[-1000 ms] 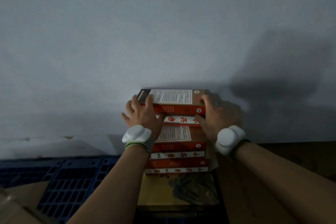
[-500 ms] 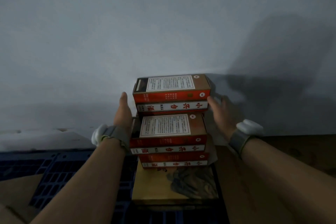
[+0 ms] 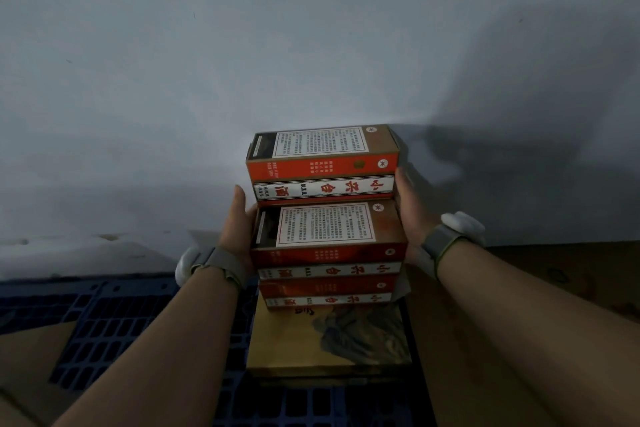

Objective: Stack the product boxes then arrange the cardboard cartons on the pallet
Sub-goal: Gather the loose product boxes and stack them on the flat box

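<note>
Now three red product boxes (image 3: 329, 236) stacked on one yellow box (image 3: 294, 340), on the blue pallet (image 3: 104, 322), left grip (image 3: 239, 222) and right grip (image 3: 412, 215), fingers straight, pressing the stack's two sides

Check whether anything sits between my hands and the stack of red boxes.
Nothing visible does. The left hand lies flat along the left end of the red boxes, and the right hand along their right end, both with straight fingers. The boxes rest on a yellow box over the blue pallet.
</note>
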Action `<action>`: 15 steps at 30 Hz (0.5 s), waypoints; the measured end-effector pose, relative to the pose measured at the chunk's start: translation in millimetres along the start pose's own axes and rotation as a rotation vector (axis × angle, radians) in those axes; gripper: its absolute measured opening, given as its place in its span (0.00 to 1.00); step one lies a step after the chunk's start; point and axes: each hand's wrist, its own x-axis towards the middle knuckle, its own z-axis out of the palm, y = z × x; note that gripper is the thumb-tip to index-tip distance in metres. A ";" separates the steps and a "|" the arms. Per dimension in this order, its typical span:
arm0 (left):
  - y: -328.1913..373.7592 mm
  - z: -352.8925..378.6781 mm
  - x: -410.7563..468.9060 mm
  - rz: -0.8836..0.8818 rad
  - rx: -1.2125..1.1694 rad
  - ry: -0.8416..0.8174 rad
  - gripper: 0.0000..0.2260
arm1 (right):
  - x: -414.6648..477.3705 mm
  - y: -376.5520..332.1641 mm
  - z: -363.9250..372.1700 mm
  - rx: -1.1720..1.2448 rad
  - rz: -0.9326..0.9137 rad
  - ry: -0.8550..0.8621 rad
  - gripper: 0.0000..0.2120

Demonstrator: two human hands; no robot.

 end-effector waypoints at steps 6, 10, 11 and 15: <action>-14.3 -37.0 -10.4 0.167 0.021 0.352 0.40 | -11.3 40.4 -19.6 0.184 0.017 0.350 0.40; -24.2 -22.7 -12.3 0.150 0.034 0.195 0.39 | -13.8 53.4 -5.4 0.053 -0.119 0.471 0.24; -26.1 -15.5 -12.7 0.168 0.033 0.168 0.39 | -13.1 51.1 0.9 0.081 -0.142 0.466 0.20; -28.5 -5.5 -10.2 0.199 0.007 0.246 0.39 | -13.2 44.5 10.6 0.114 -0.205 0.500 0.17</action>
